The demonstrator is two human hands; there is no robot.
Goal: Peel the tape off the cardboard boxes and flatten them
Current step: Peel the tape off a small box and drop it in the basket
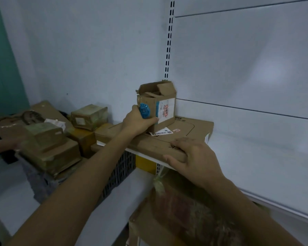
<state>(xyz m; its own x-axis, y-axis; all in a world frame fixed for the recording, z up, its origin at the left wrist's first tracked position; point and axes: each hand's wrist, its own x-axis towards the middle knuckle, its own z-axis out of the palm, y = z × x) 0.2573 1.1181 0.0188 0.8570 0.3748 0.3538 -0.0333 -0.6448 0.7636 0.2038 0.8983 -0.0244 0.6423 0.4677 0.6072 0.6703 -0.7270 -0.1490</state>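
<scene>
Gripping a small cardboard box [164,110] at the centre of the frame, the left hand [139,121] has its fingers and thumb curled round the box's near corner, partly covering a round blue sticker [144,110]. The box stands upright, its top flaps open and ragged, with a white label [166,109] on its right-facing side. It sits on a flat cardboard box [194,128] that lies on a white shelf [256,157]. The right hand [190,157], lower and right of centre, holds the flat box's near edge, fingers laid on top and thumb hooked over the front. The two hands are well apart. At the left of the frame lies a blurred pile of taped boxes [48,144], with another person's hand [9,144] at the far left edge. A dark slatted crate [121,167] shows under the shelf.
</scene>
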